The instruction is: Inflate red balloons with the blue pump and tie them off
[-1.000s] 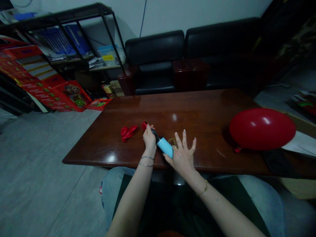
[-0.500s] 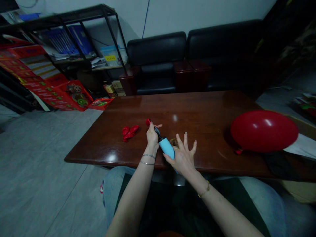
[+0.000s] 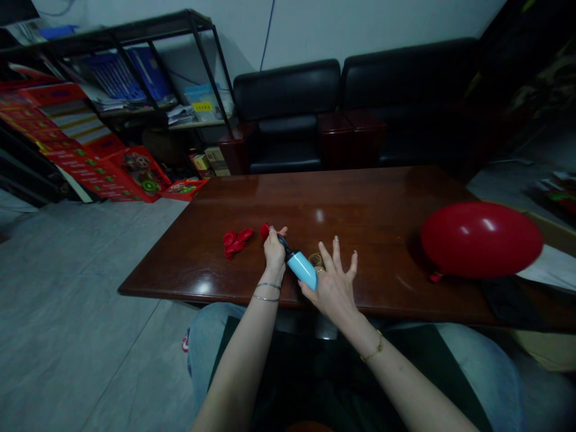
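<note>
In the head view, my left hand is closed around the neck of a small limp red balloon at the black nozzle end of a light blue hand pump. The pump slants down to the right. My right hand has its thumb and palm against the pump's lower end, while its other fingers are spread apart. Part of that end is hidden behind the hand. Just past the right hand lies a small coil of gold-coloured ribbon or string. Several uninflated red balloons lie left of my left hand.
A large inflated red balloon rests on the right of the brown wooden table, beside white paper and a dark flat object. Black sofas stand behind the table. Red boxes and a shelf are at left.
My left hand has shifted slightly left and down with the limp balloon and nozzle. The pump's body tilts a little flatter, and my right hand has barely moved.
</note>
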The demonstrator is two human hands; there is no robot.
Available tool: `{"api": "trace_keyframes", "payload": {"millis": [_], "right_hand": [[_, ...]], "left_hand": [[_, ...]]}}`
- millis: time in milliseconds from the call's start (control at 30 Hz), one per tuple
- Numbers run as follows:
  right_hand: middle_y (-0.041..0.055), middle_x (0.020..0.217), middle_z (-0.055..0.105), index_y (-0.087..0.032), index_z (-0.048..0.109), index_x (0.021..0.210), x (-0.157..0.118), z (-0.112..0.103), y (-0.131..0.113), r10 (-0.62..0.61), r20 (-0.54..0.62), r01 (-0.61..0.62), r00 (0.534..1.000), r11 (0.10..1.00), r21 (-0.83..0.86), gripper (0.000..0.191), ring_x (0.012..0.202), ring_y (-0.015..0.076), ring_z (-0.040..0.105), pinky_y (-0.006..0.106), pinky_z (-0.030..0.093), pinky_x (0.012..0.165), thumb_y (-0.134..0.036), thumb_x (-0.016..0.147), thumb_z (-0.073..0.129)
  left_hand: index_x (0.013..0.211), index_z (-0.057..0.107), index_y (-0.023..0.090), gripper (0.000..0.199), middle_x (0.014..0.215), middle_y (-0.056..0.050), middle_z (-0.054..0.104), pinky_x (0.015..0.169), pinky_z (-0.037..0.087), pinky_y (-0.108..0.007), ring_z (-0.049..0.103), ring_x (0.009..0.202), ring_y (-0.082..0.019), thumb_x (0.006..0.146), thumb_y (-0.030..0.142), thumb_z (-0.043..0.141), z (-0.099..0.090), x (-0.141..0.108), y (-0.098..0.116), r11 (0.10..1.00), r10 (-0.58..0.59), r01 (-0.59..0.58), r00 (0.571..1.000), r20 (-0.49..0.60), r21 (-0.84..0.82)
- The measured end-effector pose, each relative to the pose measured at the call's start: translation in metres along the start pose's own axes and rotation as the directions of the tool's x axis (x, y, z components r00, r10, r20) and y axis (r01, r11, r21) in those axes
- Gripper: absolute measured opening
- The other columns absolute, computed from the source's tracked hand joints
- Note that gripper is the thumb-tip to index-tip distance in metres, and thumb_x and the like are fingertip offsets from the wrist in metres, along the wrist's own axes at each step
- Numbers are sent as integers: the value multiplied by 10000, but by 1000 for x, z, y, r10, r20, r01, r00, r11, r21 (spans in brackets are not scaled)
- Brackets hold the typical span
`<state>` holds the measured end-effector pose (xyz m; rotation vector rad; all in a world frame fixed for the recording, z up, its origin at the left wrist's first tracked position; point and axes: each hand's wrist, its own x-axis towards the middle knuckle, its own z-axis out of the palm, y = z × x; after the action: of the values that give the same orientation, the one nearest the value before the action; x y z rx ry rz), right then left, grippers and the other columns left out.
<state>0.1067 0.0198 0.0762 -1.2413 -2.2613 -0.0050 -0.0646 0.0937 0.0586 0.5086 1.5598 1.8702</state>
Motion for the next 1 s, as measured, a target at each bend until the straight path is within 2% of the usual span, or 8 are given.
{"api": "trace_keyframes", "payload": {"millis": [167, 267, 533, 667, 833, 1000], "right_hand": [[119, 1621, 361, -172, 753, 919, -8, -13, 7, -85, -5, 84, 996, 992, -91, 303, 1559, 374, 140, 665, -108, 1221, -444, 790, 714], [111, 1621, 363, -172, 747, 870, -16, -19, 12, -105, 9, 105, 994, 986, -127, 285, 1558, 367, 154, 654, -115, 1227, -442, 783, 726], [126, 1580, 432, -186, 751, 813, -6, -19, 9, -83, 43, 86, 996, 992, -90, 192, 1552, 389, 161, 667, -121, 1213, -370, 758, 744], [127, 1572, 445, -180, 758, 810, 4, -10, 5, -77, 22, 78, 997, 994, -76, 182, 1550, 391, 167, 660, -134, 1211, -351, 764, 718], [126, 1565, 455, -172, 765, 853, 5, -6, 1, -75, 2, 75, 997, 995, -59, 234, 1552, 377, 171, 649, -127, 1220, -385, 789, 694], [122, 1562, 461, -176, 760, 838, -4, -16, 7, -80, 8, 80, 997, 994, -81, 258, 1548, 374, 184, 647, -113, 1226, -423, 781, 710]], "left_hand": [[684, 607, 188, 447, 1015, -156, 781, 986, 457, -348, 685, 1010, -214, 958, 507, 457, -12, 22, 10, 1000, 12, -11, 994, -105, 8], [696, 615, 184, 433, 1008, -150, 781, 999, 449, -349, 688, 1014, -215, 958, 490, 456, -16, 26, 11, 1000, 13, -11, 992, -126, 16], [718, 645, 177, 438, 999, -161, 787, 940, 463, -351, 676, 921, -214, 940, 506, 459, -1, -10, -10, 999, -24, 25, 999, -39, 26], [743, 641, 179, 447, 1044, -156, 785, 926, 457, -345, 666, 879, -193, 933, 533, 447, 4, -18, -10, 999, -32, 32, 999, 9, 14], [642, 539, 208, 413, 1003, -155, 790, 903, 460, -336, 669, 873, -192, 931, 492, 460, 3, -6, 0, 999, -40, 41, 999, -24, 13], [616, 507, 216, 372, 933, -148, 792, 940, 450, -331, 695, 948, -208, 916, 432, 471, -1, 14, 8, 999, -35, 35, 997, -74, -1]]}}
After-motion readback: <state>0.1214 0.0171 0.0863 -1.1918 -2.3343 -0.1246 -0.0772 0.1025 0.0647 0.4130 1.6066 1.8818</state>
